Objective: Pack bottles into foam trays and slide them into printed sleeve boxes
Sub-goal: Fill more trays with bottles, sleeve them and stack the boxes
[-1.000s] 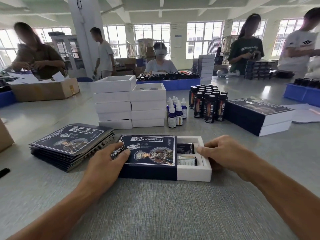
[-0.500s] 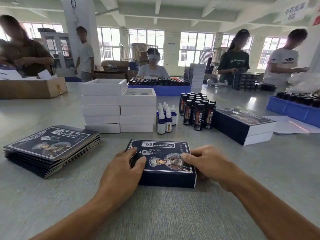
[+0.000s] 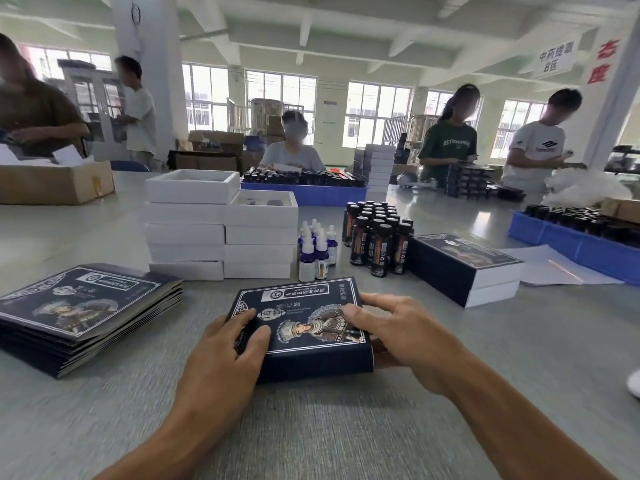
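Down at the bottom center of the head view, both hands clamp the printed sleeve box [image 3: 304, 327] on the grey table [image 3: 346, 427]: left hand [image 3: 225, 355] curled over its left edge, right hand [image 3: 401, 334] wrapped round the right end. Dark bottles [image 3: 377, 240] and white foam trays [image 3: 221, 223] sit just behind, mid-frame.

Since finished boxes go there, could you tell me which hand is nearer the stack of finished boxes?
Right. The right hand grips the sleeve box on the side toward the finished boxes; the left hand grips its far side.
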Motion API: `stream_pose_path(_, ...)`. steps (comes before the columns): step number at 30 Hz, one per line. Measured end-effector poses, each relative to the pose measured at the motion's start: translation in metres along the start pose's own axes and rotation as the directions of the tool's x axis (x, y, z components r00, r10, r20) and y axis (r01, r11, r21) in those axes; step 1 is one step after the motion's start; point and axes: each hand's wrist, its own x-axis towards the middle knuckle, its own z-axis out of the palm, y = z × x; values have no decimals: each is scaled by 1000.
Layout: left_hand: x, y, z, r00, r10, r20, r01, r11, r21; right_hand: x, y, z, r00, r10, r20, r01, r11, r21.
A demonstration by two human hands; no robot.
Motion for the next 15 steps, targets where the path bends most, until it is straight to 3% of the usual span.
stream_pose_path(9, 19, 7, 11, 985, 36, 168, -43, 999, 34, -2, -3, -27, 993, 120, -23, -117, 988, 102)
stream_pose_path(13, 27, 24, 31, 990, 17, 140, 8, 983, -181, -7, -8, -63, 971, 57, -232, -33, 994, 107)
stream_pose_path(15, 24, 25, 39, 991, 51, 125, -36, 993, -114, -14, -11, -96, 917, 25, -397, 36, 988, 147)
